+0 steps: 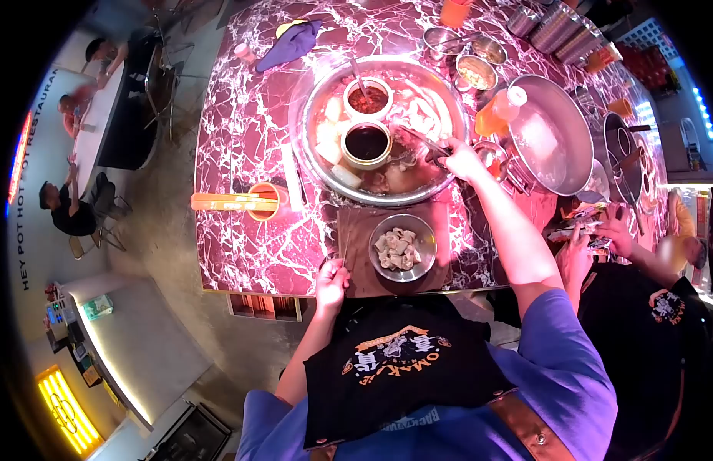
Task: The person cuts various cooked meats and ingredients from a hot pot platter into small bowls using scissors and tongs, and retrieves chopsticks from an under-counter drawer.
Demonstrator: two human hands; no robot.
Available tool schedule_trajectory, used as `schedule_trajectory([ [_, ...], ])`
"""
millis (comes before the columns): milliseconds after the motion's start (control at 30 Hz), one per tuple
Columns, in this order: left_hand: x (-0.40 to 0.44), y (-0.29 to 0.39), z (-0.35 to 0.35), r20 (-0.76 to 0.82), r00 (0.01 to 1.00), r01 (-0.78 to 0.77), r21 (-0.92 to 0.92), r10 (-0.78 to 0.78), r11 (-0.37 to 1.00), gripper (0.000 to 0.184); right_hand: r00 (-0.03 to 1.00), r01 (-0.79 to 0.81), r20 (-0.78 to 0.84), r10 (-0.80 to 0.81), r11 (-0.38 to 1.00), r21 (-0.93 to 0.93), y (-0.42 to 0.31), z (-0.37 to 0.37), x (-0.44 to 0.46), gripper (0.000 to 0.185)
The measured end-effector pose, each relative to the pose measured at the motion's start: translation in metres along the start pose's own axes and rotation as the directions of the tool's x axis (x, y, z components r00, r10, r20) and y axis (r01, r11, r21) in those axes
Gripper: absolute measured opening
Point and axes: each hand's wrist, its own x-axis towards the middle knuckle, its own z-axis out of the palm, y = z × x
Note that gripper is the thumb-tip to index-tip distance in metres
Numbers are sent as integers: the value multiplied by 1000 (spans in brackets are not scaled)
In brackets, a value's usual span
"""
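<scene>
My right hand [462, 160] grips what look like metal tongs [422, 141], their tips low over a large round metal basin [303, 146]. Pale food lies in liquid inside it. Two pots stand in the basin: one with red chili sauce [367, 100] and a spoon, one with dark sauce [367, 144]. At the table's front edge my left hand [333, 283] is closed round a thin upright stick [345, 250], like a skewer. Just right of it, a metal bowl [429, 265] of pale, folded pieces sits on a brown mat [355, 223].
An orange cup [273, 201] with an orange-handled tool stands left of the basin. To the right are an orange bottle [498, 112], a large metal pan [556, 146] and small bowls [476, 73]. A co-worker's hands [575, 253] work close by at right.
</scene>
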Motion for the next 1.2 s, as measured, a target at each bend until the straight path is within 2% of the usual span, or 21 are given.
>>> schedule_trajectory([
  [67, 1, 5, 3, 15, 1000, 0, 20, 0, 1000, 19, 1000, -7, 10, 6, 993, 117, 15, 6, 10, 25],
  [200, 3, 18, 4, 63, 996, 72, -11, -71, 997, 18, 998, -39, -47, 42, 997, 72, 5, 5, -3, 25],
  [300, 13, 13, 2, 171, 984, 51, -10, -49, 999, 19, 996, -21, -90, -12, 934, -357, -29, 0, -37, 44],
  [333, 21, 5, 3, 203, 979, 10, -12, -7, 1000, 20, 994, -105, -56, 89, 892, -440, -47, -3, -51, 50],
  [367, 23, 9, 7, 217, 976, 16, -16, -12, 1000, 20, 989, -140, -40, 139, 854, -501, -57, -4, -64, 50],
  [433, 26, 21, 17, 273, 958, 37, 187, -88, 982, 29, 975, -219, -85, 205, 830, -513, -90, -8, -113, 51],
  [467, 32, 13, 24, 323, 946, -50, 106, 13, 993, 35, 967, -254, -128, 220, 831, -494, -92, -4, -134, 52],
  [500, 36, 6, 31, 364, 924, -133, 24, 115, 991, 41, 968, -222, -205, 143, 867, -445, -82, 4, -157, 49],
  [533, 38, 10, 35, 399, 913, -143, 122, 84, 982, 48, 969, -208, -208, 135, 900, -384, -71, 11, -181, 51],
  [667, 35, 25, 51, 507, 848, -200, 30, 157, 979, 51, 925, -83, -359, 123, 989, 124, -39, 66, -305, 38],
  [700, 37, 22, 53, 518, 840, -206, 31, 160, 978, 51, 914, -61, -364, 176, 950, 307, -24, 86, -336, 37],
  [733, 42, 15, 54, 523, 836, -191, -8, 166, 982, 51, 889, -81, -418, 189, 961, 263, 0, 108, -369, 40],
  [767, 48, 7, 54, 527, 832, -176, -47, 174, 983, 51, 882, 13, -442, 163, 929, 369, 6, 124, -401, 45],
  [800, 53, 2, 53, 549, 828, -80, -88, 116, 993, 49, 874, -56, -418, 246, 907, 416, 15, 139, -436, 51],
  [867, 36, 16, 54, 557, 819, -115, -77, 139, 990, 49, 881, -53, -313, 355, 732, 679, 49, 173, -497, 51],
  [967, 12, 8, 61, 562, 815, -146, -41, 144, 988, 50, 816, -164, -290, 500, 682, 713, 108, 222, -575, 52],
  [1033, -32, 11, 70, 612, 791, 78, -97, -3, 992, 53, 800, -148, -316, 510, 678, 720, 146, 247, -618, 50],
  [1067, -43, 1, 69, 619, 785, -88, 129, -11, 988, 53, 779, -240, -261, 570, 656, 715, 159, 248, -634, 49],
  [1100, -62, -14, 72, 616, 783, -43, 190, -85, 981, 52, 746, -331, -210, 632, 626, 706, 172, 250, -653, 48],
  [1133, -85, -25, 81, 623, 780, -164, 296, -60, 941, 50, 724, -313, -201, 660, 573, 757, 191, 258, -672, 47],
  [1200, -121, -65, 96, 767, 642, -334, 269, 9, 903, 50, 699, -270, -211, 683, 526, 806, 236, 270, -704, 48],
])
